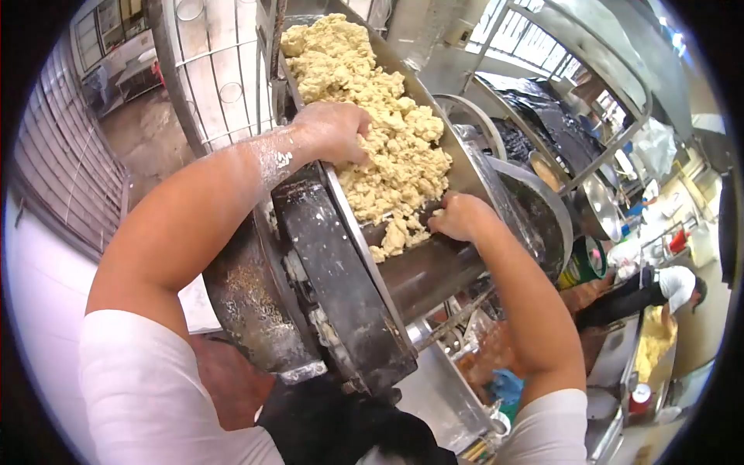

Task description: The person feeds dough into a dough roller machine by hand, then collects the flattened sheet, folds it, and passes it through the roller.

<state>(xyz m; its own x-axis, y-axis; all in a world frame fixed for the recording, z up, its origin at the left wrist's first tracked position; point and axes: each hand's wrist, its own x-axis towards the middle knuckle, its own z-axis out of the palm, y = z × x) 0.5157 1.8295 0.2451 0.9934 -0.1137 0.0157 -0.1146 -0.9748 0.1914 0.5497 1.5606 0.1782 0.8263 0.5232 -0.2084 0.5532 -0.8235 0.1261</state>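
Note:
Crumbly pale yellow dough [387,132] lies heaped along the metal trough [434,275] of a machine in front of me. My left hand [337,133] reaches over the trough's left wall, its fingers curled into the dough and partly hidden by it. White flour or dough residue coats that wrist. Lower down on the right side, my right hand [463,218] has its fingers bent closed at the edge of the heap, against loose clumps of dough. Its fingertips are partly out of sight.
A dark, flour-marked machine housing [341,271] stands along the trough's near left side. Left of it is a metal grille [225,70]. At right, a person [674,287] bends by a container of yellow material [655,341]. Black plastic sheeting [554,112] lies on a rack behind.

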